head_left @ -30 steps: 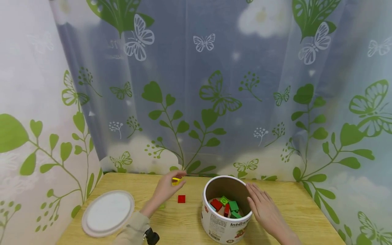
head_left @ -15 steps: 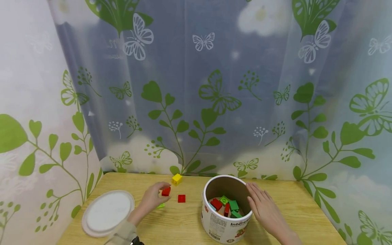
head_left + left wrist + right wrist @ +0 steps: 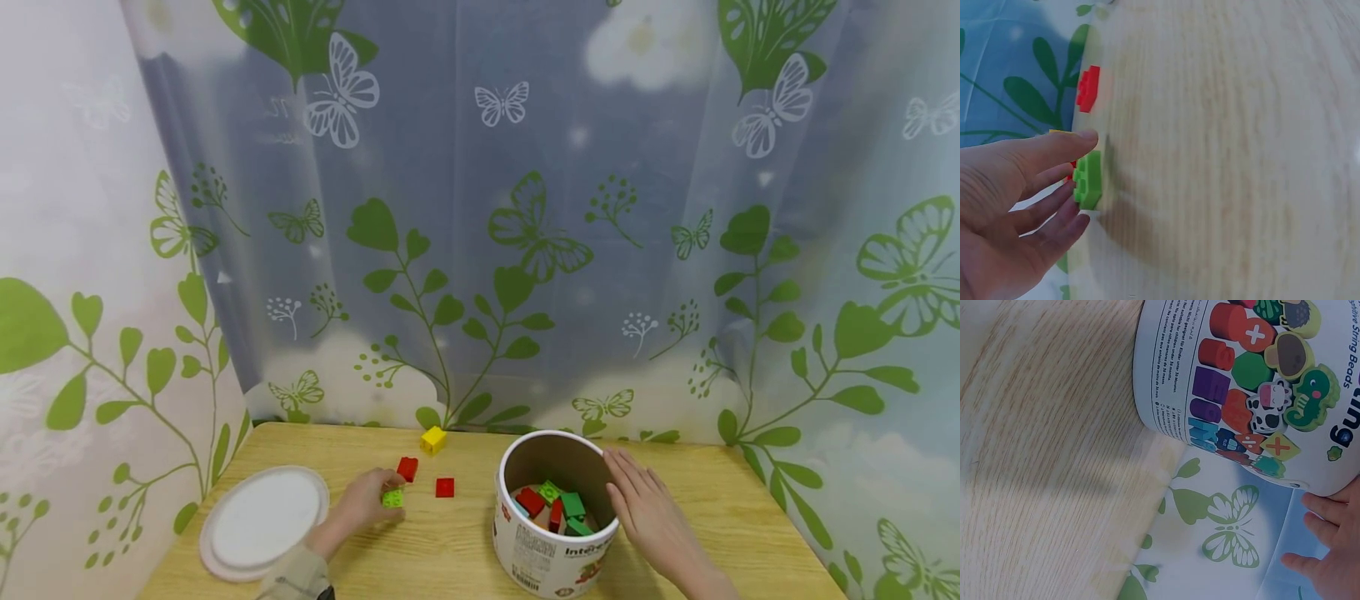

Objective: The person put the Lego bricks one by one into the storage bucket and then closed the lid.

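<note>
The left hand (image 3: 363,502) holds its grip parted around a lime-green building brick (image 3: 392,498) on the tabletop (image 3: 442,554), contact unclear; the right hand (image 3: 651,515) rests straight-fingered against the printed bucket (image 3: 543,554).

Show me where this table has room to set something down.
Bare table lies between the left hand and tub, nearer the person than the square red block, and right of the right hand. Crowded: from green block to yellow block.
</note>
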`<action>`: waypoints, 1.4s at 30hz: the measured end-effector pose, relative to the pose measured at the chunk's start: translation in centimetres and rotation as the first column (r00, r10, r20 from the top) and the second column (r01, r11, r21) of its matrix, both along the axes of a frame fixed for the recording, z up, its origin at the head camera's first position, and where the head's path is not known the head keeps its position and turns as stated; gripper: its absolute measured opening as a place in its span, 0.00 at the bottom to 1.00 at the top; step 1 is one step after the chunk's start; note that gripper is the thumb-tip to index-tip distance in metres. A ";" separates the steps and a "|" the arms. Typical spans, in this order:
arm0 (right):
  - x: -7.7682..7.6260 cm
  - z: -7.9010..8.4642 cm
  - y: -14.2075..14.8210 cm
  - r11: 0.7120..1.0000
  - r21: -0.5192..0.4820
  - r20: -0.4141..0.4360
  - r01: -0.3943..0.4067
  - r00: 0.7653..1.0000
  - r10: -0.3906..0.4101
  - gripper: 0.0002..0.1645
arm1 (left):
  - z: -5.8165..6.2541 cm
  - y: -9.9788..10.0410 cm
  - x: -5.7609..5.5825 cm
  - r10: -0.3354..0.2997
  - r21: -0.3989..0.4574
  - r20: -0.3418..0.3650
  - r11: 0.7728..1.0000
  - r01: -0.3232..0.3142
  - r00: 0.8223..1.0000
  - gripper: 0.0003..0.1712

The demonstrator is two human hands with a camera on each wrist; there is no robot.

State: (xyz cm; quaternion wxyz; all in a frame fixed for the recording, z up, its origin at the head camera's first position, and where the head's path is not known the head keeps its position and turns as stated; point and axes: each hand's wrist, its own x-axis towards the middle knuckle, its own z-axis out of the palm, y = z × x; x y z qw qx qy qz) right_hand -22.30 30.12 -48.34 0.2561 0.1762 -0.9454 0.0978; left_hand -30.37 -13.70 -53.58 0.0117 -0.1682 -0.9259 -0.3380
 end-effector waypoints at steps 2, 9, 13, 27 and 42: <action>0.0 0.0 0.0 1.000 0.000 0.008 0.002 1.000 -0.002 0.28 | -0.3 -0.1 0.0 -0.003 -0.007 -0.004 1.000 0.003 1.000 0.24; 0.0 0.0 0.0 1.000 -0.004 0.008 0.004 1.000 -0.004 0.29 | -1.1 -0.3 0.0 -0.003 0.010 -0.042 1.000 0.003 0.999 0.19; 0.1 0.0 0.0 1.000 -0.006 -0.007 0.000 1.000 0.000 0.29 | -1.1 -0.3 0.1 -0.008 0.041 -0.049 0.999 0.010 0.999 0.18; 0.2 0.3 -0.2 1.000 -0.006 0.008 0.002 1.000 -0.002 0.29 | 2.2 0.2 0.2 -0.011 0.040 -0.074 0.999 0.014 0.997 0.17; 0.4 0.5 -0.2 1.000 -0.007 0.036 0.004 0.999 -0.004 0.29 | 6.2 1.5 0.8 -0.082 0.035 -0.154 0.995 0.089 0.985 0.16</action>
